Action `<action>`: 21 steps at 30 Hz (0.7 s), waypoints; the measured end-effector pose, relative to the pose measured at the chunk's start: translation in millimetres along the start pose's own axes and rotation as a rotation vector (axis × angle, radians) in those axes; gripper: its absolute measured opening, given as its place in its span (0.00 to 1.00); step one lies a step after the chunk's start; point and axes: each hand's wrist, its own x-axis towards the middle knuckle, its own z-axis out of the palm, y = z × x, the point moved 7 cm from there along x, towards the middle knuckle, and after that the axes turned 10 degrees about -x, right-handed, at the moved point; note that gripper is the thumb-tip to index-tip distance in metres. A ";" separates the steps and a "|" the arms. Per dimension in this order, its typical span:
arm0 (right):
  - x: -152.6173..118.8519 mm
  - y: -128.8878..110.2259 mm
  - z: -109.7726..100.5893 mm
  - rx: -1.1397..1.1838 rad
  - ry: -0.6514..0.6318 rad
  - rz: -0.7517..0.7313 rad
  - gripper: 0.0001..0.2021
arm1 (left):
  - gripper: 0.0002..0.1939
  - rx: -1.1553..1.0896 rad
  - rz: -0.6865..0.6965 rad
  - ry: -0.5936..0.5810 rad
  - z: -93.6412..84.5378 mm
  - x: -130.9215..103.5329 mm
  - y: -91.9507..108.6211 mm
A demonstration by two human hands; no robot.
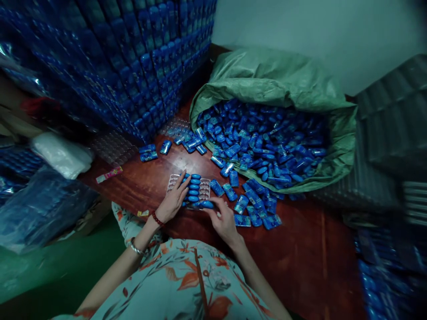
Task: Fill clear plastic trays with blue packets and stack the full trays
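A clear plastic tray (204,189) with rows of moulded hollows lies on the table before me. Blue oval packets (193,187) fill its middle in a column, while hollows at both sides show no packets. My left hand (170,203) rests over the tray's left part, fingers stretched out across it and touching the packets. At the near right corner, my right hand (223,221) pinches a blue packet (204,204) between thumb and fingers, at the tray's near edge. Loose blue packets (240,204) lie just right of the tray.
A large green sack (276,91) lies open behind, spilling blue packets onto the reddish table (300,249). Stacked blue packs (140,66) rise at left, with clear empty trays (111,149) and a white plastic bag (62,155) nearby. Grey stacked trays (393,129) stand right.
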 end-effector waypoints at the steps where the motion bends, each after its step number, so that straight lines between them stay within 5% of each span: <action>1: -1.3 -4.2 5.8 -0.016 -0.026 -0.075 0.10 | 0.24 -0.014 0.007 0.002 -0.5 -0.4 -0.3; 11: 1.6 -49.9 51.7 -0.718 -0.231 -0.422 0.11 | 0.24 0.008 -0.006 0.056 1.5 -2.8 0.1; 21: 15.4 -35.6 44.4 -0.619 -0.435 -0.230 0.05 | 0.24 0.086 -0.006 0.086 1.3 -2.1 -0.2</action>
